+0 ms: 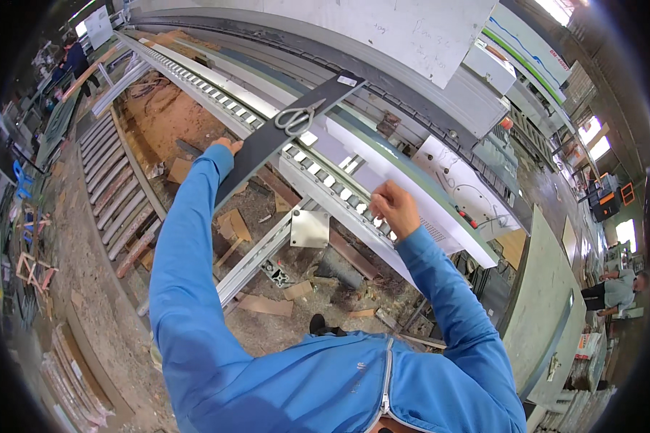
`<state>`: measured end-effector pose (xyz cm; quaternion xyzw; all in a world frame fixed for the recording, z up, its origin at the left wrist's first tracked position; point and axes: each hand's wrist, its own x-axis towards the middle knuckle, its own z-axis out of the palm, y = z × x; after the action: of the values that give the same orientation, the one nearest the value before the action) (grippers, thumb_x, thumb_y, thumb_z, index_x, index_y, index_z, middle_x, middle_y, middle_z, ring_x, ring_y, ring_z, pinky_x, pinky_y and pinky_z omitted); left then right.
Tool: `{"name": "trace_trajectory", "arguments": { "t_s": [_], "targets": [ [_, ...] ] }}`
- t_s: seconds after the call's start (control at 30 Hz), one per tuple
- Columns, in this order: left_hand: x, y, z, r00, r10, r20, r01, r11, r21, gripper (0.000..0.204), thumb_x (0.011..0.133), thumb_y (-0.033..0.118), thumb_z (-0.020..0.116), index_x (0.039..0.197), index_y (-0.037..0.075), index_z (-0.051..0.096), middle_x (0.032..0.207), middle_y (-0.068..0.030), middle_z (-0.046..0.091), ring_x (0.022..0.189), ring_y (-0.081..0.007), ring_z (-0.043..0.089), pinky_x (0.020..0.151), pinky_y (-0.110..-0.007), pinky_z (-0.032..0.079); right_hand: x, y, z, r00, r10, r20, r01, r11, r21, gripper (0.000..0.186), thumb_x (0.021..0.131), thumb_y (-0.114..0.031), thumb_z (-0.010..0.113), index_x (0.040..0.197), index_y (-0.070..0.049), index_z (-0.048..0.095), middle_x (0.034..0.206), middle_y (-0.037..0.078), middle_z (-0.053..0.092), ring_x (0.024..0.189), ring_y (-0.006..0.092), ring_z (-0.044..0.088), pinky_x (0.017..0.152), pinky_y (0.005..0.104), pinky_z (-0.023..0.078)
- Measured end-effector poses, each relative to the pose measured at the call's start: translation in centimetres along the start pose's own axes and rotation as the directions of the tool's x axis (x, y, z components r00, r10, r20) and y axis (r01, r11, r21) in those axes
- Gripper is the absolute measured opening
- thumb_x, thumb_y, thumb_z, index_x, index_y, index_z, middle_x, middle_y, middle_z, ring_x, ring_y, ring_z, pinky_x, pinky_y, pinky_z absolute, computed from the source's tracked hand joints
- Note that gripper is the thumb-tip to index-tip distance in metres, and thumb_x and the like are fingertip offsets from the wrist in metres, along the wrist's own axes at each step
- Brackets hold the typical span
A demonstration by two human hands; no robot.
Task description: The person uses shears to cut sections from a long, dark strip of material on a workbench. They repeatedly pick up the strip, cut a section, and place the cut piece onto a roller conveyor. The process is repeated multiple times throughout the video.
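A long dark grey board (267, 148) lies slantwise across a metal rail fitted with a row of small rollers (325, 177). My left hand (227, 146) is at the board's left edge, its fingers curled against it. On top of the board rests a pair of scissors (296, 120) with grey looped handles, and a small white label (347, 81) sits at its far end. My right hand (397, 208) hovers over the roller rail, right of the board, with fingers curled in. Whether anything is inside those fingers is hidden.
Beyond the rail runs a long machine bed with a white panel (412, 187) along it. A metal frame bar (263, 249) with a square plate (310, 229) stands below, over scattered cardboard scraps. Left is a roller conveyor (112, 173). Other people (617, 292) stand far off.
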<state>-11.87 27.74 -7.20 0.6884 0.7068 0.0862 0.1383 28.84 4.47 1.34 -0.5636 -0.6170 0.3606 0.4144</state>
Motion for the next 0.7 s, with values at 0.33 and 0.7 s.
{"name": "trace_trajectory", "arguments": {
  "t_s": [0.33, 0.7],
  "targets": [
    [0.2, 4.4, 3.4, 0.934, 0.178, 0.311, -0.027, 0.901, -0.434, 0.06, 0.073, 0.05, 0.065, 0.101, -0.004, 0.062, 0.096, -0.0216, 0.063, 0.09, -0.0314, 0.061, 0.078, -0.037, 0.047, 10.4, 1.7, 5.3, 0.971, -0.135, -0.196, 0.123, 0.99, -0.073, 0.015, 0.077, -0.004, 0.058, 0.092, -0.002, 0.056, 0.083, 0.014, 0.065, 0.076, 0.0239, 0.064, 0.065, 0.0322, 0.05],
    [-3.2, 10.2, 5.3, 0.731, 0.417, 0.54, 0.029, 0.772, -0.635, 0.054, 0.07, 0.041, 0.073, 0.097, -0.004, 0.063, 0.09, -0.0115, 0.063, 0.082, -0.0181, 0.058, 0.072, -0.029, 0.044, 14.1, 5.0, 5.8, 0.962, -0.09, -0.258, -0.059, 0.853, -0.518, 0.027, 0.075, -0.018, 0.065, 0.09, 0.002, 0.056, 0.086, 0.02, 0.062, 0.076, 0.0345, 0.061, 0.067, 0.0399, 0.05]
  ]
}}
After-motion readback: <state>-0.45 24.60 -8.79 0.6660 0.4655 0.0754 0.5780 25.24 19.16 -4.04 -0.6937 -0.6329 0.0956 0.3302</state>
